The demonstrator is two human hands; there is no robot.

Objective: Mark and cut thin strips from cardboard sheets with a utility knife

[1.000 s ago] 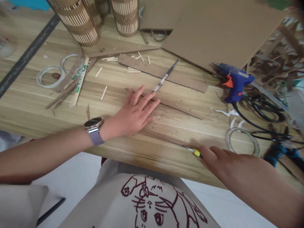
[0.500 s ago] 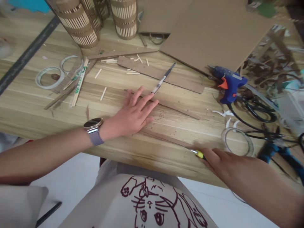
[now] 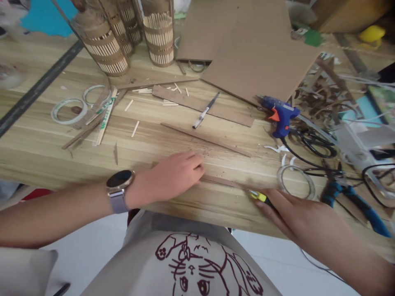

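Observation:
My left hand [image 3: 173, 174], with a watch on its wrist, lies near the front edge of the wooden table [image 3: 46, 144]. Its fingers are curled and press on the left end of a thin cardboard strip [image 3: 222, 181]. My right hand [image 3: 296, 211] grips a yellow-tipped cutter [image 3: 258, 196] at the strip's right end, by the table edge. A longer cardboard strip [image 3: 206, 139] lies just beyond the left hand, with a pen [image 3: 205, 111] farther back.
A blue glue gun [image 3: 279, 113] with black cords, scissors [image 3: 314, 144] and blue-handled pliers [image 3: 352, 197] crowd the right side. Tape rings [image 3: 69, 111] and loose sticks lie at left. Stick-covered cylinders [image 3: 105, 45] and large cardboard sheets [image 3: 247, 45] stand at the back.
My left hand slid back from the far strip toward the table's front edge and curled its fingers onto the near strip. The right hand stayed at the cutter.

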